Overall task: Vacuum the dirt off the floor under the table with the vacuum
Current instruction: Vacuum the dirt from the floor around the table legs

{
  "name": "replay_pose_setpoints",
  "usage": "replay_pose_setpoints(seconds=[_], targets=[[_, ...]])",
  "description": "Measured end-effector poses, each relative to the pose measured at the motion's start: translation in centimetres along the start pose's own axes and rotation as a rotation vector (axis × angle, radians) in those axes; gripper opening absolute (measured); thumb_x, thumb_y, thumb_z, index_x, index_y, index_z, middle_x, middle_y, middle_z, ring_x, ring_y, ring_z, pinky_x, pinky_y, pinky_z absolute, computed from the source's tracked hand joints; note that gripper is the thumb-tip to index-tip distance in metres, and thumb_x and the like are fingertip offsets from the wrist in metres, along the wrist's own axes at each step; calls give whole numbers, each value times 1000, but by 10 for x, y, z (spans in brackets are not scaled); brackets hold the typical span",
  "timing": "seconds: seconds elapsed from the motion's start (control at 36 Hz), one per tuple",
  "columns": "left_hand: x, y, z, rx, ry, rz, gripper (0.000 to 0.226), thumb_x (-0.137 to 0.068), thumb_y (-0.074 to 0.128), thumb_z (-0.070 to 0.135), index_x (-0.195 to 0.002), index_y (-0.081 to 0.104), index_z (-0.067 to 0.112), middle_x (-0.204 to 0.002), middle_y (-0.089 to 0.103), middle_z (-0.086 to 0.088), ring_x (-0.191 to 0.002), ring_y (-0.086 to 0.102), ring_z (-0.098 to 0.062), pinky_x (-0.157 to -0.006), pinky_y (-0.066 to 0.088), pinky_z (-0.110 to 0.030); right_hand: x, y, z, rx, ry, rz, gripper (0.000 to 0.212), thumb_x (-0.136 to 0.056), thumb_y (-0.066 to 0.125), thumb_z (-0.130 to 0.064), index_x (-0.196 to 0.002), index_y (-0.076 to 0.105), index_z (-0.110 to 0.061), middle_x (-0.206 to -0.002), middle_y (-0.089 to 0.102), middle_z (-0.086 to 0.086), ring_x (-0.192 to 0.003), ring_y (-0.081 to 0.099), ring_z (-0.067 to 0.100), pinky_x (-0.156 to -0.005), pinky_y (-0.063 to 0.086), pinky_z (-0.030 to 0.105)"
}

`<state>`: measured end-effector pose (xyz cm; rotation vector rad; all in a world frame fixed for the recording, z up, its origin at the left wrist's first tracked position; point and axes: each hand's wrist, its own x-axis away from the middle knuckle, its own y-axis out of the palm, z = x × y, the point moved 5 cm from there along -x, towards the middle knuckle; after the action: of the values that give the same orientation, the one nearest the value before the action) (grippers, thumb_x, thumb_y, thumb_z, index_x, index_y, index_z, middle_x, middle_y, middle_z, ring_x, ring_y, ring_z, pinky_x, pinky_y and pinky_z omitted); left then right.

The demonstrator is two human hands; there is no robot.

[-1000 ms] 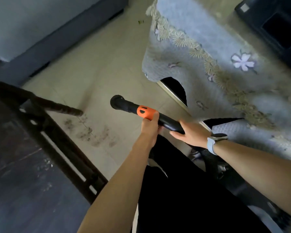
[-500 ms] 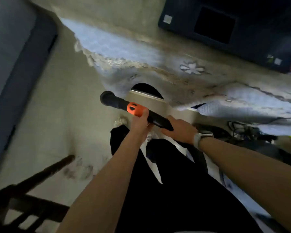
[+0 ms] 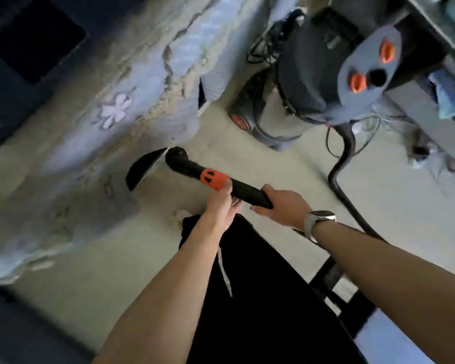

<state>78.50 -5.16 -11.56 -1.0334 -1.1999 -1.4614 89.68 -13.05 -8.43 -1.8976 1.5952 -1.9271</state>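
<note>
I hold a black vacuum wand (image 3: 195,170) with an orange collar in front of me, its round open end pointing up-left toward the draped furniture. My left hand (image 3: 221,203) grips the wand just behind the orange collar. My right hand (image 3: 281,203), with a watch on the wrist, grips the wand's rear end. The vacuum canister (image 3: 326,74), dark grey with orange knobs, stands on the pale floor at the upper right. Its black hose (image 3: 344,164) curves down toward my right arm. No dirt or table shows in this view.
Furniture under a pale blue floral cover (image 3: 111,106) fills the upper left, close to the wand's tip. Loose cables (image 3: 368,127) lie by the canister. A dark chair frame (image 3: 334,282) sits at the lower right, under my right forearm. My black trousers fill the bottom centre.
My view has swung right, away from the dirt patch and the wooden table leg, and the vacuum canister has come into sight. Both hands keep the same grip on the wand.
</note>
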Motion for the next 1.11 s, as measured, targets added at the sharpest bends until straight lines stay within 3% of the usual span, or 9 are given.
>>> replay_pose_setpoints(seconds=[0.19,0.33,0.44,0.61,0.78,0.89,0.94,1.03,1.11], targets=[[-9,42,1,-320,29,-169,41,-101,43,19,-137,39,-1,-133,49,-22,-119,51,-35,-106,39,-49,23,2,31,-130,171,306,45,-90,52,-54,-111,48,-15,-87,62,4,-83,62,29,-67,42,34],[-13,66,22,-508,143,-303,20,-101,42,17,-117,48,6,-105,60,-12,-109,56,-29,-96,46,-44,25,-5,27,-165,257,517,47,-91,49,-53,-117,50,-14,-100,64,7,-91,60,29,-70,30,30],[2,85,51,-675,293,-466,26,-102,41,16,-126,46,7,-107,60,-8,-100,62,-20,-85,53,-34,23,-10,6,-282,343,703,48,-91,53,-50,-115,51,-9,-102,65,10,-94,60,31,-76,33,32],[29,86,75,-971,464,-643,11,-100,44,9,-110,45,12,-113,55,-13,-107,56,-24,-92,50,-38,25,12,-52,-692,477,943,42,-90,60,-41,-111,50,-5,-100,65,14,-92,59,35,-76,38,38],[42,48,65,-1282,560,-691,24,-99,48,16,-123,46,12,-106,57,-2,-99,58,-17,-89,51,-36,33,65,-106,-1060,562,977,34,-89,60,-41,-100,43,-14,-85,58,5,-77,58,30,-64,38,34],[44,18,44,-1514,585,-738,19,-97,53,20,-114,48,16,-109,59,-6,-107,59,-27,-99,46,-49,45,104,-139,-1283,629,985,31,-91,59,-37,-93,37,-16,-71,52,-2,-61,51,21,-54,33,31],[46,6,32,-1634,591,-781,19,-95,56,22,-112,50,15,-109,61,-8,-106,60,-26,-98,47,-45,48,125,-157,-1441,661,993,33,-91,59,-35,-92,37,-11,-66,50,-2,-57,49,19,-52,36,30],[49,-12,11,-1800,623,-851,25,-95,57,22,-116,54,8,-102,61,-8,-93,57,-19,-84,46,-30,50,152,-183,-1731,666,1062,31,-93,58,-30,-97,42,-4,-67,50,0,-58,49,16,-54,40,26],[45,-37,-8,-1932,624,-886,25,-95,56,21,-115,57,7,-92,60,-5,-84,54,-17,-76,42,-27,51,180,-207,-1890,679,1069,26,-94,56,-30,-97,44,-8,-71,52,-1,-60,49,10,-55,40,17]])
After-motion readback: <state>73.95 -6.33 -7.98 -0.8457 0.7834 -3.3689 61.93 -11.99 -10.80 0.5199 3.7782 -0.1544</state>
